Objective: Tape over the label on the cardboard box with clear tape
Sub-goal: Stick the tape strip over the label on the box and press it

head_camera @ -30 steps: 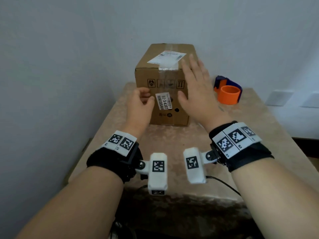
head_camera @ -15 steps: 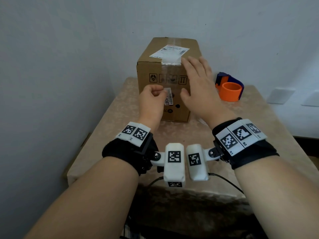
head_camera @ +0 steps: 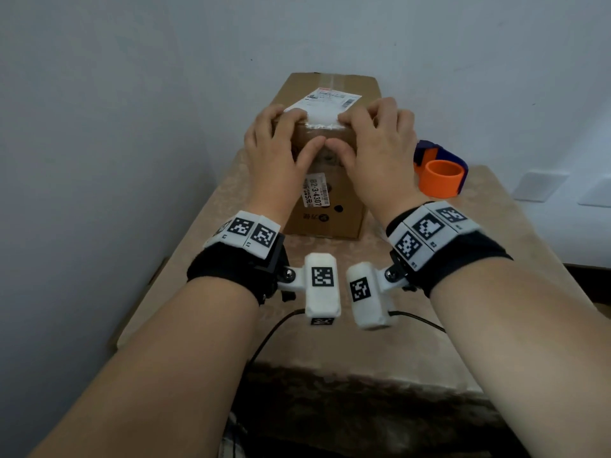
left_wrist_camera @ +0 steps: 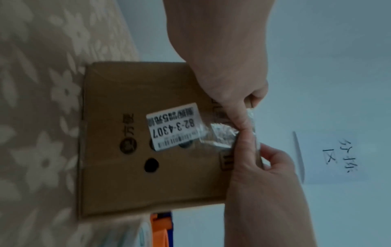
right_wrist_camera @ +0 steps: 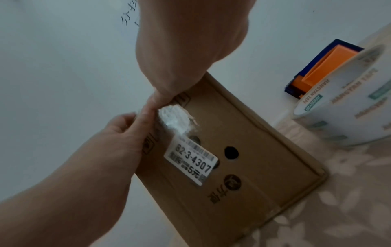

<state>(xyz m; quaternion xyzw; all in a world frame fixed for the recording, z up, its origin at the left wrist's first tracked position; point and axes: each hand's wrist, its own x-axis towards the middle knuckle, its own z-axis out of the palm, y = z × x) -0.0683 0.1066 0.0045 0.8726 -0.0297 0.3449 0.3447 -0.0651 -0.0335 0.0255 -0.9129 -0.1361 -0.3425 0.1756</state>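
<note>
A brown cardboard box [head_camera: 330, 219] stands on the table against the wall. Its top carries a white shipping label [head_camera: 325, 100], and a strip of clear tape [head_camera: 322, 122] runs over the label's near end and down the front face. Both hands grip the box's top front edge. My left hand [head_camera: 304, 130] and right hand [head_camera: 340, 132] have their fingers curled on the top while the thumbs, tips touching, press the crinkled tape [left_wrist_camera: 220, 133] onto the front. A smaller barcode label [right_wrist_camera: 190, 162] sits lower on that face.
An orange and blue tape dispenser [head_camera: 439, 173] lies to the right of the box, and a white tape roll [right_wrist_camera: 349, 103] stands beside it in the right wrist view. The patterned table [head_camera: 463, 259] ends near my wrists. A wall runs close on the left.
Both hands rose from the front face to the box's top front edge. The left hand, which was at the small front label, now presses the tape beside the right thumb.
</note>
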